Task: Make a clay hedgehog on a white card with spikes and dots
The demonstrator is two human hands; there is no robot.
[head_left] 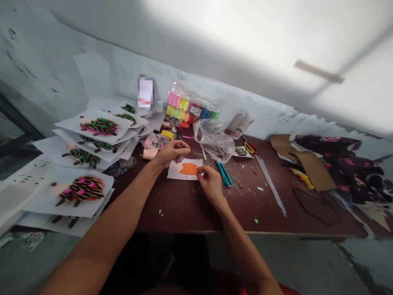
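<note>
A small white sheet lies on the table with a hedgehog shape on it, its body covered in flat orange modelling clay. My right hand is at the sheet's right side, thumb and forefinger pinched on the edge of the orange clay. Above the sheet's upper left corner hovers my left hand, fingers loosely bent and apart from the thumb, with nothing visible in it. A teal cutter knife lies just right of my right hand.
Stacked sheets with clay hedgehogs rise at the left. Behind are a pack of coloured clay, a clear plastic bag and bottles. Scissors, clear sticks, a yellow glue gun and cardboard lie rightward.
</note>
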